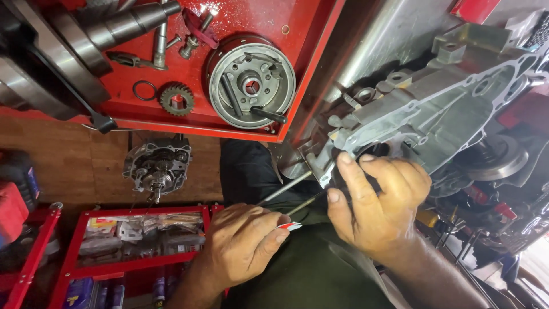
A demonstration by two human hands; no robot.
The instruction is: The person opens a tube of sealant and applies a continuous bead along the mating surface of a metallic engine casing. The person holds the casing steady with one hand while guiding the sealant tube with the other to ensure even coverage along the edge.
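The right hand (380, 203) is gripping the grey cast-aluminium engine casing (440, 103) by its lower edge while the left hand (243, 243), fingers clenched, is working a slim red-handled screwdriver (297, 214) in just beneath those fingertips, which calls for steady alignment.

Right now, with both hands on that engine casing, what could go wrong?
The screwdriver in the left hand could slip off the grey engine casing and jab the right hand gripping its edge. The casing overhangs the lap and might tip. Loose parts, like the small gear in the red tray, could roll away.
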